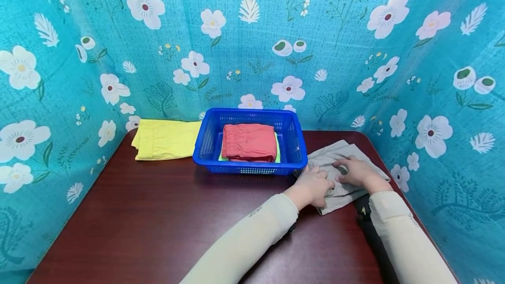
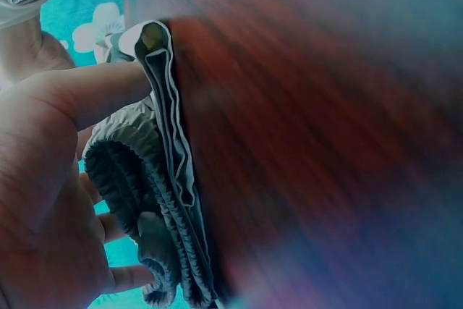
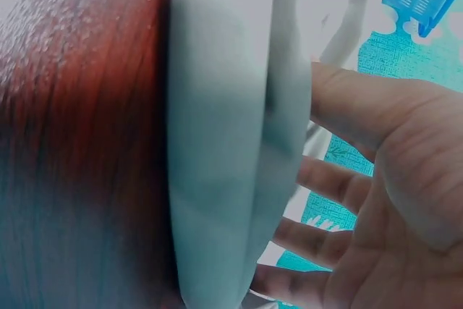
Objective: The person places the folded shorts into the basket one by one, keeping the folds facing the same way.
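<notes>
Pale sleeves [image 1: 252,236] enter from the lower edge of the head view, leading to two bare hands at work on a grey garment [image 1: 325,157], which lies on the dark reddish surface [image 1: 150,218] near its right-hand edge, just beside a blue basket [image 1: 213,165]. The left hand [image 1: 313,187] rests on the near left part of the cloth, its grip wide and its fingers spread; the left wrist view shows the thumb against the layered edge and, below it, a gathered waistband [image 2: 173,229]. The right hand [image 1: 359,172] touches the right part, its grip likewise wide, thumb and fingers well apart; the right wrist view shows smooth, doubled layers beside the fingertips. Inside the basket a red garment [image 1: 252,139], folded into a compact block, lies on a bright green cloth [image 1: 278,148] of which only the margins show. A yellow garment [image 1: 173,139] lies flat on the surface to the basket's left, outside it. Judged from this arrangement, the red and green pieces appear finished, the grey one is partly folded and uneven, and the yellow one seems untouched. A floral turquoise curtain [image 1: 252,56] encloses the surface behind and at both sides.
</notes>
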Tool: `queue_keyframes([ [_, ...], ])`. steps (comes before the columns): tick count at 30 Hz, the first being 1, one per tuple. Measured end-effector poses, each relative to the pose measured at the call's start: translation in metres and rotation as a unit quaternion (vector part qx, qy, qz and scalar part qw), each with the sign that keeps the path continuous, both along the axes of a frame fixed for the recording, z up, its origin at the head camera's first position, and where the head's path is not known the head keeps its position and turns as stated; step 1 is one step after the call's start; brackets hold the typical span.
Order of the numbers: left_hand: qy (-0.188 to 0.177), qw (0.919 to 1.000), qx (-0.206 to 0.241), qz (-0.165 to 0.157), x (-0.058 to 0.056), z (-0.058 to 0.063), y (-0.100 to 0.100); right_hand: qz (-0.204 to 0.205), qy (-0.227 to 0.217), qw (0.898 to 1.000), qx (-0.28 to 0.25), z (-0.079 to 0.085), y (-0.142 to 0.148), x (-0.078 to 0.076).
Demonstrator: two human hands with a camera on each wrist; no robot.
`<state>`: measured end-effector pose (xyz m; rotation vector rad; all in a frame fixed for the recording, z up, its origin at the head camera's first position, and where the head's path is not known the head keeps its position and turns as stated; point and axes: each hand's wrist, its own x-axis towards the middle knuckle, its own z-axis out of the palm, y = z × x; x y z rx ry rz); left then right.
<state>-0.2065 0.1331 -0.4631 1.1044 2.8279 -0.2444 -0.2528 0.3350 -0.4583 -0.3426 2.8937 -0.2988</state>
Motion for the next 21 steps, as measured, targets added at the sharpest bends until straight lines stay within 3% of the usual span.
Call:
queue_keyframes([
  [21, 0.014, 0.9978, -0.054, 0.038, 0.04, 0.006, 0.015, 0.035, -0.009, 0.999, -0.007, 0.005, -0.004, 0.015],
])
